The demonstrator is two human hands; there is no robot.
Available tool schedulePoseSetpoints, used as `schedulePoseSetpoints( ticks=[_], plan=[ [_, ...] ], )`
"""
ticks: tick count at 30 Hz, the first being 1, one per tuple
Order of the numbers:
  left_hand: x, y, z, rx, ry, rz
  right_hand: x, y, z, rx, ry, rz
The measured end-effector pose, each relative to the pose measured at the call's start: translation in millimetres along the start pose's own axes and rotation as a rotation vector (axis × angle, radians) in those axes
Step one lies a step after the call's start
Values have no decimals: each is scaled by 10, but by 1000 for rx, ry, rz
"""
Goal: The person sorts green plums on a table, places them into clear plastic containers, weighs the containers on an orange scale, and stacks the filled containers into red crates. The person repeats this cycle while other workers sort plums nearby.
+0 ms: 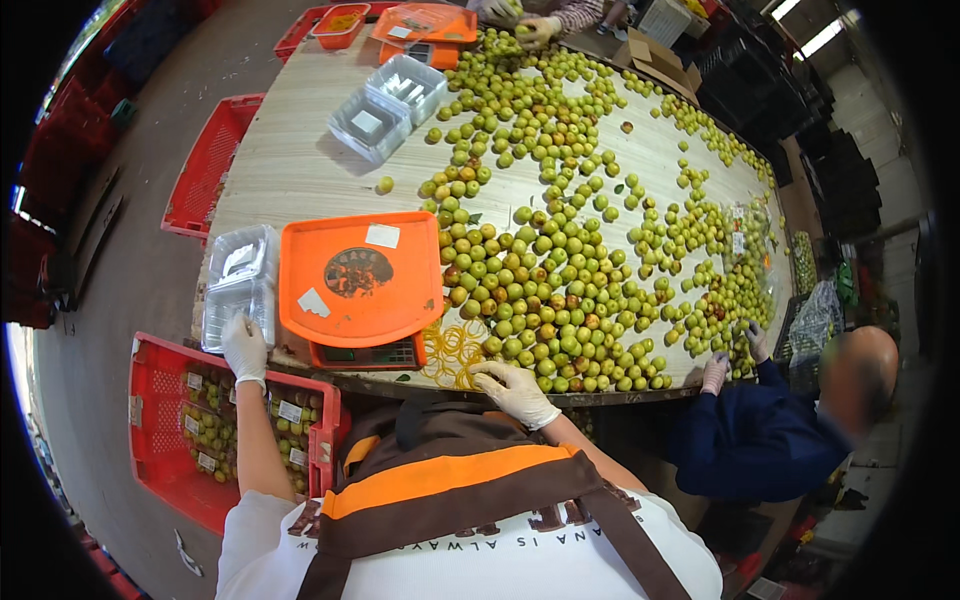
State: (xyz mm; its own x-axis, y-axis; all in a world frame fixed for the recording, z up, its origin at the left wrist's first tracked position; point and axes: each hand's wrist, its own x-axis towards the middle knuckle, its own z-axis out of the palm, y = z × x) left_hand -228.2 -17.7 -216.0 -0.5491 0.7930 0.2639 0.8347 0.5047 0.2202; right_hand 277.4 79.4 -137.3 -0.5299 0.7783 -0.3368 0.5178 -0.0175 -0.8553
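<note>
My gloved left hand (246, 349) is on the near end of a stack of clear plastic trays (241, 281) at the table's left corner; whether its fingers grip a tray I cannot tell. Beside the stack stands a weighing scale with an orange pan (360, 277), the pan empty but for paper scraps. My gloved right hand (516, 391) rests at the table's near edge, fingers spread, by a pile of yellow rubber bands (454, 352). Loose green jujube-like fruits (559, 300) spread over the table to the right of the scale.
A red crate (232, 427) with labelled packs of fruit stands below my left arm; another red crate (214, 165) is beside the table. More trays (388, 107) and a second orange scale (424, 34) lie farther off. A co-worker (772, 420) is at right, another person's hands (536, 31) at the far end.
</note>
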Motion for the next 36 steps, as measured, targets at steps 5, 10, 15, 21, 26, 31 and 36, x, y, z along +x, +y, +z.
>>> schedulePoseSetpoints(
  ticks=[5, 10, 15, 21, 26, 31, 36],
  plan=[
    [179, 1207, -918, -147, 369, 146, -321, 847, -361, -256, 544, 146],
    [-90, 1986, -638, -339, 112, 259, -155, 1542, -461, -791, 537, 179],
    [-262, 2317, -522, -87, -62, 363, 281, 1500, -397, -668, 536, 40],
    [-275, 3777, -262, -488, -397, 717, 701, 1590, -1433, -713, 815, 141],
    [-307, 4820, 855, -275, -471, 1067, 1145, 1483, -1686, -814, 270, 425],
    [-404, 5139, 1458, 76, -494, 1214, 956, 1656, -1719, -326, 538, 309],
    [-461, 5195, 1487, 75, -573, 1173, 1037, 1790, -1903, 611, 614, 239]
  ],
)
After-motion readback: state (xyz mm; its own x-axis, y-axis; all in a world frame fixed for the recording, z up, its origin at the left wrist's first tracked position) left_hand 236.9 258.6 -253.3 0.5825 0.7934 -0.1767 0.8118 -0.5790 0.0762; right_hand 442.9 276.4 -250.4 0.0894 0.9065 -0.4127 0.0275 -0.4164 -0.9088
